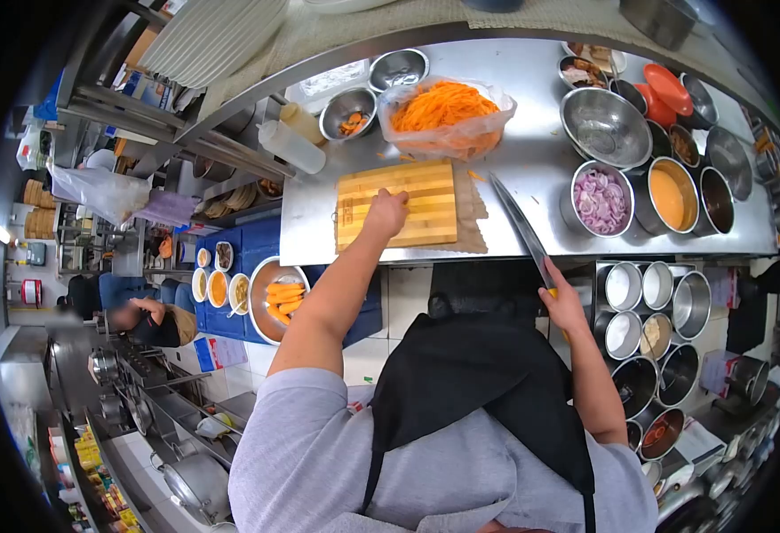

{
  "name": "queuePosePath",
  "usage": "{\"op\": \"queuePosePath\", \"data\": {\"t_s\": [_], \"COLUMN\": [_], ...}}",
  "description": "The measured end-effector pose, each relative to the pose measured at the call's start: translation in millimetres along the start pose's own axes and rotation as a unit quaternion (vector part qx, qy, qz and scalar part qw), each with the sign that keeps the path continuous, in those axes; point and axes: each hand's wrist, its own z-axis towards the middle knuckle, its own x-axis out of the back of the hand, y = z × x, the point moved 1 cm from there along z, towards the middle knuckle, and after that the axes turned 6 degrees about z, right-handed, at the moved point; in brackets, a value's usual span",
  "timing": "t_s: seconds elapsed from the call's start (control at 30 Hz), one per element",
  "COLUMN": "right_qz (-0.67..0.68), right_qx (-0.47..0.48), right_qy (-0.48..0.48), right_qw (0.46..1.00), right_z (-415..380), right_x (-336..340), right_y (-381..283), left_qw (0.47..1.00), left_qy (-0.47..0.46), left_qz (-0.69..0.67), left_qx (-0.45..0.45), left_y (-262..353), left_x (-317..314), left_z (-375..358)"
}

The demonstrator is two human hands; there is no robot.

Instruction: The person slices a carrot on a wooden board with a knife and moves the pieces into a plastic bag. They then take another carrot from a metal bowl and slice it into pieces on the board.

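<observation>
My left hand [387, 215] rests on a striped wooden cutting board [430, 226], its fingers curled together. Whatever may be under those fingertips is hidden. In my right hand [566, 302] is a long knife [521, 222] by its yellow handle, the blade slanting up and left over the steel table's edge. A brown cloth [471, 222] lies beneath the board and sticks out on its right. Behind the board sits a clear plastic bag [497, 124] full of shredded carrot [443, 105]. A few orange shreds lie near the board's far edge.
Left of the board stand squeeze bottles [292, 147] and a steel bowl [348, 114]. To the right are pots of chopped onion [600, 200] and orange sauce [671, 195]. A bowl of whole carrots [282, 298] stands lower left. Another person [155, 320] is farther left.
</observation>
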Motion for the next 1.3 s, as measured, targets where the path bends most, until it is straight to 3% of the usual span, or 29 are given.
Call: {"op": "queuePosePath", "data": {"t_s": [0.07, 0.23, 0.3, 0.37, 0.47, 0.53, 0.6, 0.87, 1.13, 1.23, 1.3], "right_qz": [0.031, 0.065, -0.017, -0.05, -0.135, -0.171, -0.209, -0.31, -0.292, -0.294, -0.288], "right_qx": [0.026, -0.011, 0.028, 0.027, 0.133, 0.111, 0.08, 0.073, 0.011, 0.013, 0.065], "right_qy": [-0.017, -0.086, -0.141, -0.155, -0.108, -0.112, -0.115, -0.131, -0.108, -0.122, -0.122], "right_qw": [0.999, 0.994, 0.989, 0.986, 0.976, 0.973, 0.968, 0.939, 0.95, 0.948, 0.948], "right_z": [-5.8, -8.9, 10.5, 22.3, 50.1, 56.9, 64.3, 61.8, 57.7, 61.1, 64.6], "right_x": [3.2, -3.8, -17.6, -26.5, -51.6, -55.9, -66.1, -126.4, -121.2, -116.9, -121.0], "right_y": [-14.5, -62.8, -72.1, -98.7, -103.4, -137.3, -160.8, -170.4, -189.8, -191.0, -178.1], "left_qw": [0.999, 0.994, 0.988, 0.966, 0.955, 0.951, 0.928, 0.886, 0.877, 0.87, 0.876], "left_qy": [0.034, 0.078, 0.103, 0.189, 0.217, 0.216, 0.28, 0.293, 0.243, 0.269, 0.247], "left_qz": [-0.003, -0.07, -0.111, -0.178, -0.202, -0.21, -0.226, -0.325, -0.393, -0.384, -0.393], "left_qx": [-0.014, -0.012, 0.003, 0.008, -0.029, -0.065, -0.1, -0.154, -0.133, -0.15, -0.13], "left_y": [0.2, -3.1, -11.0, -21.9, -40.4, -45.8, -42.1, -44.8, -53.6, -53.0, -51.8], "left_x": [-0.2, -5.5, 5.0, 20.0, 10.4, 4.2, -3.7, -33.3, -46.8, -49.0, -42.8], "left_z": [-4.3, -11.9, -23.2, -35.8, -38.7, -37.0, -33.0, -20.6, -16.9, -17.7, -18.5]}}
